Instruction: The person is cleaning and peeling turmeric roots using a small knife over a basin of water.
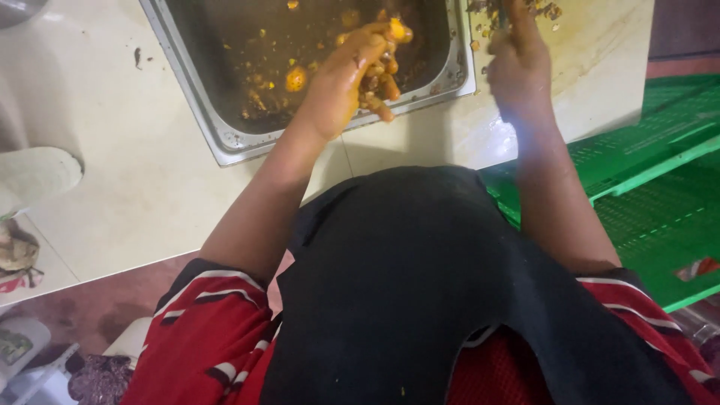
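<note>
Left hand: my left hand (341, 82) reaches over the metal tray (217, 139). The fingers (379, 105) curl about halfway closed round a clump of orange, sauce-coated food pieces (382, 71), and the palm and fingertips are smeared yellow.

Right hand: my right hand (517, 64) rests on the pale cutting board (607, 67), back toward the camera. It is blurred and its fingers run off the top edge, so I cannot tell how far they are closed or whether they grip anything.

Food: most of it lies as scattered orange bits in brown sauce on the tray floor. A few crumbs (484, 19) sit on the board near the right hand.

Surroundings: the tray stands on a cream counter (120, 165), just left of the board. A green plastic crate (660, 180) lies to the right, partly under the board. My dark apron (420, 285) and red striped sleeves (202, 322) fill the lower view and hide the counter's near edge.

Orientation: the tray's long axis runs roughly left to right, slightly tilted in view. The held clump has no clear long axis.
</note>
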